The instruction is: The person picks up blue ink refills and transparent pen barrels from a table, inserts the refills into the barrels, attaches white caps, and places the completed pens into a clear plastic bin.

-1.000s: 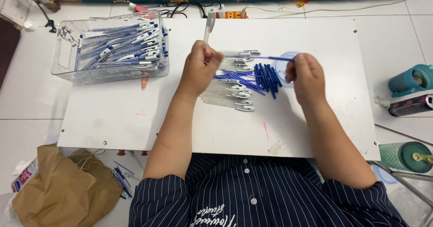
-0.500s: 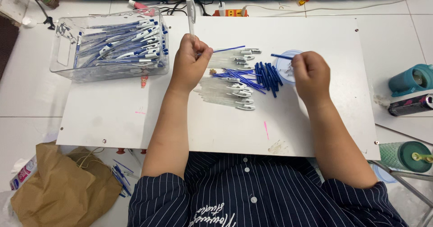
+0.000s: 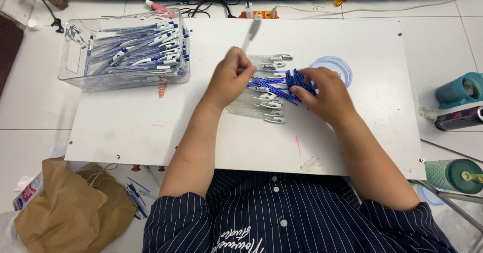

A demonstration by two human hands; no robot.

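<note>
My left hand (image 3: 230,78) is closed around a clear pen barrel with a white clip (image 3: 250,33) that points up and away from me. My right hand (image 3: 322,92) rests on a heap of blue pen caps (image 3: 298,79), fingers curled over them. Between my hands lie blue refills (image 3: 266,84) and a row of clear pen barrels (image 3: 261,104) on the white board (image 3: 126,127). Whether the right fingers pinch a cap is hidden.
A clear plastic bin (image 3: 126,54) full of finished blue-and-white pens stands at the board's far left. A small clear lid (image 3: 334,66) lies beyond my right hand. A brown paper bag (image 3: 65,207) sits on the floor at left; bottles and a teal cup (image 3: 460,89) at right.
My right hand moved left from the clear lid onto the blue caps. My left hand shifted right, closer to the parts, with the barrel still in it.
</note>
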